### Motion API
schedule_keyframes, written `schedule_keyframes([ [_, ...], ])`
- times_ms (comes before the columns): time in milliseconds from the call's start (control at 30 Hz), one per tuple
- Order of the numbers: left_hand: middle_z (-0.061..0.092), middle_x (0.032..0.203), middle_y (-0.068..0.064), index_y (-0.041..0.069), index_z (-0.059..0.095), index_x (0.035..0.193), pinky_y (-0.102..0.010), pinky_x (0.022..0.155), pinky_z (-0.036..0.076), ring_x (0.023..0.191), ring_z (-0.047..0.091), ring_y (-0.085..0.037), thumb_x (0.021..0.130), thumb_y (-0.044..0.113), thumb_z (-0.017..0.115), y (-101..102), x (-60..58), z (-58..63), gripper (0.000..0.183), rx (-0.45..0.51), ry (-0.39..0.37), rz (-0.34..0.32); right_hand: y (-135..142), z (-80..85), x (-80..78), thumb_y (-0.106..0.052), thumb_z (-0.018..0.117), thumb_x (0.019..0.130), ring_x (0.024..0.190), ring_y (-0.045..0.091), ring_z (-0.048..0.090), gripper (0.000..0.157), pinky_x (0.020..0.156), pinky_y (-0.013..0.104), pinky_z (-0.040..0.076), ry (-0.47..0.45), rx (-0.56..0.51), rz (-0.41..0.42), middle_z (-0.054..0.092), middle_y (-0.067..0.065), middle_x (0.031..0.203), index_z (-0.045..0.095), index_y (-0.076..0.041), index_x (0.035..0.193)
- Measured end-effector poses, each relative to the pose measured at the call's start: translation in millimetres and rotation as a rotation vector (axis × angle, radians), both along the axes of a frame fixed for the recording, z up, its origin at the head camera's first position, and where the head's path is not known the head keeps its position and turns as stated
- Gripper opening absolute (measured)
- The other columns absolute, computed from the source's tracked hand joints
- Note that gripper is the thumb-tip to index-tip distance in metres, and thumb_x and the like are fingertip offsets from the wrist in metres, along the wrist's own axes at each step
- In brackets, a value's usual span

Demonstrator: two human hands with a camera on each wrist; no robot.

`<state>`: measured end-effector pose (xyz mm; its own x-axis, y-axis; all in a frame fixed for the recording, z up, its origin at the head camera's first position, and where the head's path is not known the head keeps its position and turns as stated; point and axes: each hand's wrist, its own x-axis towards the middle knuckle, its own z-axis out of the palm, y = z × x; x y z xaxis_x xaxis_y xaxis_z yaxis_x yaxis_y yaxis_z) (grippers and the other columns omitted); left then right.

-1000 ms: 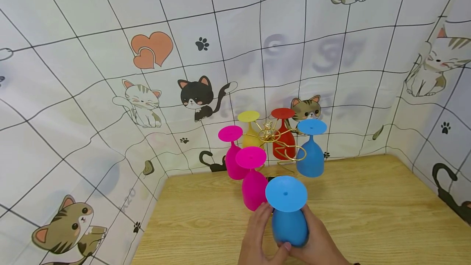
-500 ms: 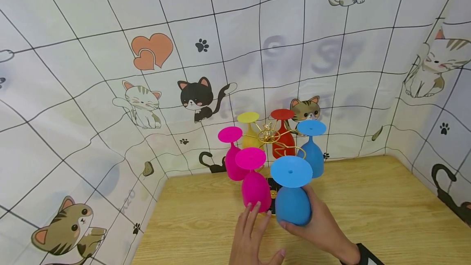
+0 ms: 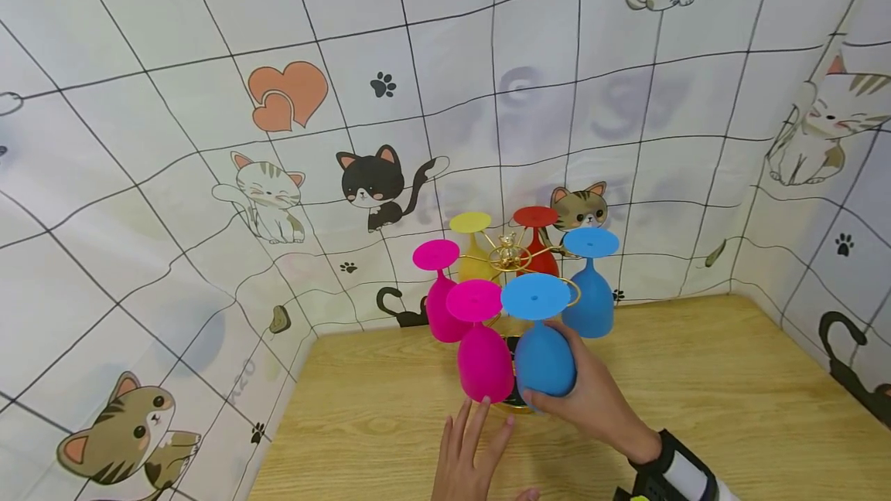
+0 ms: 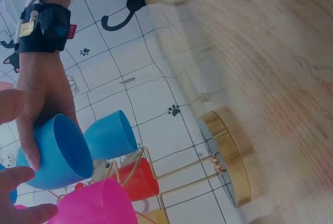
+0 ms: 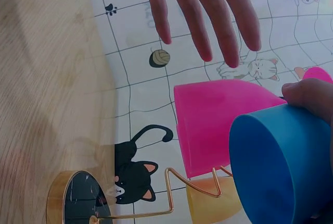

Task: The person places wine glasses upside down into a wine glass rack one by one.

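My right hand [image 3: 592, 400] grips the bowl of a blue plastic goblet [image 3: 546, 362], held upside down with its foot on top, at the front of a gold wire glass rack [image 3: 510, 253]. Its thumb lies on the near side of the bowl. To the left, a pink goblet [image 3: 485, 366] hangs foot-up on the rack. My left hand [image 3: 468, 458] is spread just below and in front of that pink goblet, holding nothing. In the right wrist view, the left hand's fingers [image 5: 223, 41] extend toward the pink goblet. The blue goblet's open mouth [image 4: 73, 146] shows in the left wrist view.
Around the rack hang another pink goblet [image 3: 444, 308], a yellow goblet [image 3: 471, 223], a red goblet [image 3: 536, 216] and a second blue goblet [image 3: 588, 304]. The rack's round gold-rimmed base [image 4: 231, 161] stands on the wooden table [image 3: 696, 408]. Cat-printed sheeting [image 3: 445, 60] encloses the back and sides.
Both hands held the blue goblet at first; the left let go and moved left, below the pink goblet. The right hand carried the blue goblet away from me to the rack.
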<state>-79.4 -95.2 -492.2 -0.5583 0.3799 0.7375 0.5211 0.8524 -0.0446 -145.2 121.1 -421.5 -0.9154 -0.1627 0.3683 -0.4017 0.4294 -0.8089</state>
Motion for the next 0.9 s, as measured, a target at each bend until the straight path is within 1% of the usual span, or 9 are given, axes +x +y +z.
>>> schedule_keyframes([
  [33,0.047,0.15,-0.005,0.031,0.043,0.148,-0.054,0.084,0.055,0.131,0.047,-0.029,0.085,0.079,0.045,-0.4,0.2,-0.8,0.08,-0.006,0.0,0.006,-0.3,0.1,-2.0,-0.028,0.084,0.076,0.116,0.053,0.054,0.091,0.081,0.063,0.054,0.001,0.006,-0.004,0.046,0.027,0.139,0.03,-0.008,0.147],
  [167,0.046,0.15,-0.004,0.032,0.039,0.15,-0.052,0.086,0.055,0.132,0.046,-0.027,0.086,0.08,0.04,-1.1,0.9,-2.4,0.081,-0.023,-0.009,0.025,-1.0,-0.8,-9.9,-0.031,0.084,0.075,0.116,0.054,0.054,0.093,0.08,0.063,0.055,-0.004,0.027,-0.022,0.046,0.028,0.139,0.031,-0.008,0.147],
  [433,0.052,0.145,-0.006,0.029,0.049,0.145,-0.054,0.078,0.056,0.125,0.053,-0.03,0.084,0.079,0.046,-1.6,-2.9,-7.8,0.078,0.002,0.061,0.004,-0.2,-6.8,-24.6,-0.032,0.083,0.076,0.117,0.054,0.054,0.096,0.083,0.063,0.054,-0.025,0.037,-0.053,0.046,0.03,0.138,0.027,-0.005,0.149],
  [600,0.048,0.148,-0.004,0.032,0.042,0.149,-0.052,0.083,0.055,0.13,0.048,-0.027,0.085,0.081,0.041,-1.3,-1.2,-9.3,0.081,-0.015,0.025,0.033,1.6,-9.0,-29.8,-0.035,0.083,0.076,0.117,0.054,0.054,0.096,0.083,0.063,0.054,-0.047,0.041,-0.063,0.047,0.029,0.137,0.026,-0.005,0.148],
  [700,0.047,0.149,-0.004,0.032,0.041,0.149,-0.051,0.085,0.055,0.131,0.047,-0.027,0.085,0.081,0.041,-0.8,-0.9,-9.3,0.081,-0.022,0.02,0.041,2.4,-10.4,-32.8,-0.035,0.083,0.076,0.117,0.054,0.054,0.096,0.083,0.063,0.054,-0.055,0.032,-0.061,0.047,0.029,0.137,0.026,-0.006,0.149],
  [733,0.048,0.149,-0.004,0.032,0.042,0.149,-0.051,0.085,0.055,0.131,0.047,-0.027,0.085,0.081,0.041,-0.8,-1.0,-9.3,0.081,-0.024,0.021,0.041,2.7,-11.0,-33.7,-0.035,0.083,0.076,0.118,0.054,0.054,0.096,0.083,0.063,0.054,-0.056,0.029,-0.06,0.046,0.029,0.138,0.026,-0.006,0.149],
  [833,0.049,0.148,-0.005,0.031,0.045,0.147,-0.052,0.084,0.054,0.129,0.048,-0.028,0.083,0.08,0.047,-0.6,-1.7,-9.4,0.08,-0.014,0.031,0.026,3.4,-13.3,-36.5,-0.035,0.083,0.076,0.118,0.054,0.054,0.097,0.084,0.063,0.054,-0.058,0.024,-0.063,0.046,0.029,0.138,0.026,-0.006,0.149],
  [900,0.049,0.148,-0.004,0.032,0.044,0.148,-0.052,0.086,0.053,0.13,0.048,-0.028,0.082,0.08,0.048,-0.6,-1.4,-9.3,0.081,-0.018,0.025,0.032,3.9,-15.0,-38.1,-0.035,0.083,0.077,0.118,0.053,0.053,0.097,0.084,0.063,0.054,-0.061,0.022,-0.066,0.046,0.029,0.139,0.025,-0.005,0.149],
])
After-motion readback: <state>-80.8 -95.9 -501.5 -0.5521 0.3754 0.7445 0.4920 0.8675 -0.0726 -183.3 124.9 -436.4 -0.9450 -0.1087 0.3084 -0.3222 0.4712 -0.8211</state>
